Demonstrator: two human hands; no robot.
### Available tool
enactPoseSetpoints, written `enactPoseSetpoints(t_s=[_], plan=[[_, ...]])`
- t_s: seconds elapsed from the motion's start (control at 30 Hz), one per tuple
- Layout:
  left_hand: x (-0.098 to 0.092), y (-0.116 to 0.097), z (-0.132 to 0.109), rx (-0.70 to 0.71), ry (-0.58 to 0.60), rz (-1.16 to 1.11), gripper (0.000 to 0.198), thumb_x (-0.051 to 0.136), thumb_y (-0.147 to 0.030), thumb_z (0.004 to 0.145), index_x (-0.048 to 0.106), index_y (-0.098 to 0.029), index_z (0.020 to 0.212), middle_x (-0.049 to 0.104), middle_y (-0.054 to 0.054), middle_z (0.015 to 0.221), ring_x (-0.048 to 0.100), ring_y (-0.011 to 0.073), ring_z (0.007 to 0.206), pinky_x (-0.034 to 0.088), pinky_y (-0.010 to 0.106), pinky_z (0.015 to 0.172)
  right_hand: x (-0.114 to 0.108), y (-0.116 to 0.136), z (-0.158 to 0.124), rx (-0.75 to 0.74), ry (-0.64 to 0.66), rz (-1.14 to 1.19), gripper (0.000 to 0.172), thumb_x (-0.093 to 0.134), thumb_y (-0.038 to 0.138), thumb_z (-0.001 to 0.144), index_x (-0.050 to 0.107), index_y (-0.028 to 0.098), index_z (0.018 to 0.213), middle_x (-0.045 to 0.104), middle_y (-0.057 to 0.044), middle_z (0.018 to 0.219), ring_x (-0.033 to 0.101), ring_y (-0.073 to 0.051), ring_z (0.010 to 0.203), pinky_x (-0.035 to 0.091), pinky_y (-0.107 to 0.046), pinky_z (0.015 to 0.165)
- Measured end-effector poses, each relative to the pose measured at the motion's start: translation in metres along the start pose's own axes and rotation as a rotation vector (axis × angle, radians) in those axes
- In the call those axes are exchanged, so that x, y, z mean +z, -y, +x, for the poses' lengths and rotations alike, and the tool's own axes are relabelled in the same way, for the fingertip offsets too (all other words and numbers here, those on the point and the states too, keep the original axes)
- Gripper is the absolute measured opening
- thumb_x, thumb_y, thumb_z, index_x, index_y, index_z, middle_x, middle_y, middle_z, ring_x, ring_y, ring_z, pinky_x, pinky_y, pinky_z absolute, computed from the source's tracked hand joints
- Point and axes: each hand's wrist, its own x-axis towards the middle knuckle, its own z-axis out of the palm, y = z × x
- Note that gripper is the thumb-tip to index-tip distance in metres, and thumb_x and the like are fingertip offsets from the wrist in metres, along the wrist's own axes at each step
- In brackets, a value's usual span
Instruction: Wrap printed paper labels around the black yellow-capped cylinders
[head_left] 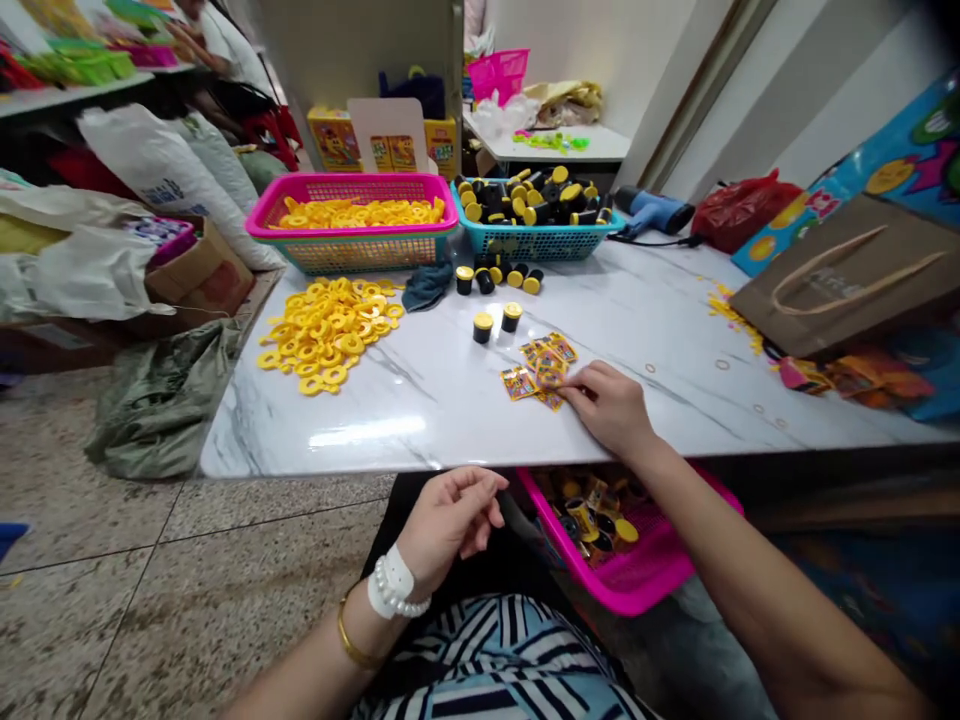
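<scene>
Curling loosely short of the table, the left hand holds I cannot tell what, if anything, while the right hand, grip narrow, touches printed cards, whether pinching one unclear, with yellow-capped black tubs beyond.

R hand pinches sm printed pkt amid others on white tbl, L hand loosely curled nr edge.

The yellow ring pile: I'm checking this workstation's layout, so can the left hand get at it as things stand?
Probably yes: the left hand looks empty, near the front edge of the table, and nothing seems to block its way to the yellow ring pile.
</scene>
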Motion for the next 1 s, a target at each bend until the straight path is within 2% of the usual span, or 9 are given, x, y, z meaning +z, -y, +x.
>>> enactPoseSetpoints(t_s=[0.1,0.27,0.33,0.47,0.53,0.57,0.67,0.87,1.0], plan=[[0.006,-0.01,-0.002,0.187,-0.079,0.128,0.042,0.068,-0.049,0.081,0.065,-0.012,0.101,0.065,0.002,0.071,0.049,0.0056,0.044,0.034,0.018,0.041,-0.011,0.031,-0.016,-0.075,-0.147,0.105,0.009,0.068,0.017,0.086,0.075,0.021,0.09,0.064,-0.004,0.085,0.063,-0.017,0.079,0.051,-0.03,0.071],[0.009,-0.025,0.006,0.525,-0.239,0.321,0.029,0.074,-0.037,0.078,0.071,-0.014,0.095,0.07,0.007,0.087,0.061,0.0132,0.073,0.05,0.025,0.069,-0.012,0.083,-0.03,-0.317,-0.043,0.199,0.025,0.067,0.009,0.084,0.074,0.024,0.102,0.063,-0.004,0.085,0.06,-0.017,0.079,0.052,-0.03,0.07],[0.006,-0.025,0.011,0.525,-0.223,0.286,0.02,0.071,-0.033,0.08,0.071,-0.014,0.086,0.07,0.007,0.083,0.062,0.0148,0.074,0.051,0.027,0.071,-0.007,0.093,-0.03,-0.277,-0.017,0.266,0.029,0.067,0.01,0.084,0.072,0.025,0.108,0.063,-0.005,0.088,0.06,-0.017,0.081,0.052,-0.031,0.072],[0.002,-0.022,0.014,0.499,-0.217,0.25,0.016,0.07,-0.029,0.079,0.07,-0.014,0.081,0.071,0.007,0.08,0.064,0.0165,0.073,0.051,0.028,0.071,0.003,0.103,-0.033,0.129,0.119,0.6,0.045,0.067,0.026,0.087,0.057,0.022,0.131,0.066,-0.008,0.105,0.065,-0.017,0.085,0.054,-0.029,0.069],[0.001,-0.021,0.008,0.517,-0.221,0.324,0.015,0.071,-0.029,0.079,0.07,-0.014,0.08,0.071,0.006,0.08,0.064,0.0166,0.074,0.052,0.028,0.072,0.006,0.112,-0.042,0.274,0.199,0.707,0.028,0.061,0.03,0.09,0.064,0.019,0.116,0.068,-0.006,0.097,0.065,-0.016,0.08,0.052,-0.026,0.066],[0.0,-0.02,0.002,0.525,-0.219,0.379,0.015,0.07,-0.03,0.08,0.07,-0.015,0.081,0.07,0.005,0.08,0.064,0.0164,0.074,0.052,0.027,0.072,0.008,0.119,-0.049,0.299,0.216,0.713,0.018,0.058,0.03,0.092,0.068,0.018,0.101,0.067,-0.004,0.087,0.063,-0.014,0.075,0.05,-0.025,0.065],[-0.013,-0.014,-0.02,0.534,-0.23,0.593,0.013,0.065,-0.03,0.086,0.069,-0.017,0.085,0.069,0.003,0.079,0.063,0.0145,0.071,0.051,0.025,0.068,0.012,0.141,-0.07,0.308,0.217,0.663,0.024,0.054,0.025,0.093,0.062,0.017,0.072,0.06,0.001,0.068,0.056,-0.011,0.064,0.042,-0.023,0.061],[-0.046,0.013,-0.054,0.494,-0.115,0.967,0.012,0.059,-0.027,0.09,0.067,-0.019,0.084,0.066,0.001,0.078,0.061,0.0135,0.068,0.048,0.021,0.061,0.03,0.156,-0.105,0.357,0.385,0.757,0.014,0.055,0.02,0.09,0.062,0.018,0.078,0.06,0.002,0.066,0.054,-0.009,0.059,0.037,-0.02,0.056],[-0.044,0.03,-0.054,0.448,-0.212,0.986,0.018,0.055,-0.03,0.092,0.064,-0.019,0.082,0.064,0.001,0.075,0.059,0.013,0.065,0.047,0.021,0.06,0.048,0.153,-0.116,0.343,0.417,0.635,0.021,0.048,0.028,0.094,0.056,0.018,0.077,0.057,0.0,0.064,0.054,-0.013,0.059,0.035,-0.024,0.056]])
